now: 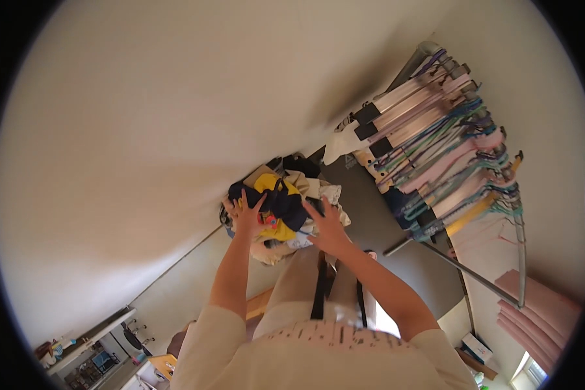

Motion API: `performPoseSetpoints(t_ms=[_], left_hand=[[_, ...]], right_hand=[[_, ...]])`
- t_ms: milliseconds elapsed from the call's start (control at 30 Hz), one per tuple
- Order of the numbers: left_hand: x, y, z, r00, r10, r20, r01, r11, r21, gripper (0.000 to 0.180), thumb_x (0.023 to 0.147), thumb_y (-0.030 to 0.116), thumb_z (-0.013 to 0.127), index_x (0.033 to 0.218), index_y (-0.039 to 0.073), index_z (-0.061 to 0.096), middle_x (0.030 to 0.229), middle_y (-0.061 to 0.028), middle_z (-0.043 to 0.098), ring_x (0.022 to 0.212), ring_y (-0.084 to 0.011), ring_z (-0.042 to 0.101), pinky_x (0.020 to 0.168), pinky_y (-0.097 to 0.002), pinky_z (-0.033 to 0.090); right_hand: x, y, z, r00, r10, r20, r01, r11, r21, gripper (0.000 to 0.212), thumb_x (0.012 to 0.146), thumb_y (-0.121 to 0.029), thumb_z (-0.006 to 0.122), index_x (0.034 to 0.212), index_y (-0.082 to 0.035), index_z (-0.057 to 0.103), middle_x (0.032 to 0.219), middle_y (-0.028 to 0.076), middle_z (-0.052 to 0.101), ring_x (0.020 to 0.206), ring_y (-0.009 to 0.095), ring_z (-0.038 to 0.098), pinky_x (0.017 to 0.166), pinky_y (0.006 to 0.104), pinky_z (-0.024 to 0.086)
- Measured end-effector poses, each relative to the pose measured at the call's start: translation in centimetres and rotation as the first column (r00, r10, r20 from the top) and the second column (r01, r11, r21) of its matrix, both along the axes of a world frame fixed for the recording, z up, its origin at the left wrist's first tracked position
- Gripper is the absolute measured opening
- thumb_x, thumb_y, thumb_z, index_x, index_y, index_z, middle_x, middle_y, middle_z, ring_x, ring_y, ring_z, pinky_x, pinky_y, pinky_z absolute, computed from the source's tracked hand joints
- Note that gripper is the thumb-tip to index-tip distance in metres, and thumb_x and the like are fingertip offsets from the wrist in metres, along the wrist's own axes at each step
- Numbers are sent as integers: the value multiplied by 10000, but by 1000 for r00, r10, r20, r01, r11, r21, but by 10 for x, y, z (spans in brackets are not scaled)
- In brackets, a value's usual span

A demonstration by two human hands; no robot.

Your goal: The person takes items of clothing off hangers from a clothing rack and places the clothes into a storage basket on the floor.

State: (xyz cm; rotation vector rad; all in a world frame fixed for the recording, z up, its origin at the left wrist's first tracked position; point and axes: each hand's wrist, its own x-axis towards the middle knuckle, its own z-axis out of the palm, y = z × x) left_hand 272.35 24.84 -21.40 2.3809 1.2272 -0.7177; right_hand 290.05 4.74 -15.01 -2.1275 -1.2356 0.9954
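Note:
A heap of mixed clothes (315, 190) lies against the wall ahead of me. On top of it is a dark navy and yellow garment (283, 203) with a small patch of red print. My left hand (247, 214) is spread over the left side of the heap, at the edge of the dark cloth. Across from it, my right hand (326, 224) reaches to the right side with its fingers apart. Both palms face down near the pile; whether the fingertips touch the fabric I cannot tell. Neither hand grips anything.
A metal clothes rack (458, 263) on the right carries several hangers and garments. Under it lies a dark grey mat (351, 175). Pink curtains (533, 312) hang at the lower right, near a white box (477, 348). A shelf (97, 338) with small items stands at the lower left.

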Motion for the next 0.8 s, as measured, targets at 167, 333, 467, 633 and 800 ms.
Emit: performPoseSetpoints(t_ms=[167, 333, 467, 633, 800], left_hand=[[1, 26, -62, 974, -178, 138, 183, 983, -26, 1187, 444, 409, 903, 1443, 428, 262, 1530, -258, 65, 1385, -438, 208, 1040, -624, 275], [4, -1, -101, 989, -149, -6, 147, 977, -154, 1208, 399, 371, 898, 1438, 421, 284, 1511, -293, 89, 1314, -511, 303, 1031, -592, 314], [-35, -52, -159, 995, -95, 33, 94, 995, 37, 1229, 417, 290, 913, 1429, 496, 246, 1551, -186, -76, 1364, -485, 208, 1028, -640, 292], [-13, -22, -201, 1000, 13, -19, -12, 999, 36, 999, 679, 70, 755, 1416, 521, 253, 1547, -159, -129, 1328, -473, 289, 1050, -534, 344], [-27, -23, -179, 994, -42, -101, 54, 991, 122, 1049, 648, 187, 813, 1417, 544, 196, 1544, -138, -179, 1336, -538, 196, 1039, -574, 335]], right_hand=[[2, 95, -95, 998, 52, 40, -46, 991, -127, 1131, 554, -239, 883, 1432, -488, 215, 1567, 71, -87, 1336, 599, 57, 876, 784, 333], [-25, 74, -220, 988, 125, -90, -148, 932, -331, 1116, 490, -358, 899, 1415, -470, 286, 1570, 2, -79, 1317, 622, -67, 838, 845, 267], [-49, 51, -304, 946, 323, 8, -309, 912, -270, 1141, 466, -439, 894, 1433, -390, 290, 1558, 119, -56, 1315, 627, -56, 978, 766, 202], [-37, 86, -334, 921, 368, 130, -342, 921, -185, 1269, 454, -482, 886, 1484, -279, 172, 1509, 300, 24, 1424, 390, 37, 1017, 736, 182], [-40, 64, -287, 954, 289, 80, -278, 953, -125, 1190, 482, -432, 886, 1456, -406, 204, 1553, 165, 13, 1374, 485, 161, 1028, 687, 259]])
